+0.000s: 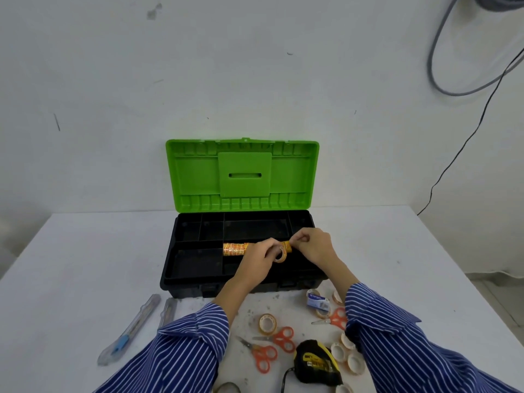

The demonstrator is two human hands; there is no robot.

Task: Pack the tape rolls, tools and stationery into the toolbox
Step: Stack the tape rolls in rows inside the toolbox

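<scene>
A white counter point(85, 265) is seen bearing an open toolbox point(241, 268), green lid point(242, 174) raised. A row of tape rolls point(234, 249) is laid in its tray. One roll point(281, 254) is pinched over the tray by both hands, left point(259, 258) and right point(313, 246). Scissors point(279, 338) and a tape measure point(316, 361) are left near.

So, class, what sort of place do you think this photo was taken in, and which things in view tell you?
Probably a plain workroom or makeshift bench, not a home. The clues: a bare, scuffed white wall, loose cables hanging down it, and a stained white table holding an open toolbox.
</scene>
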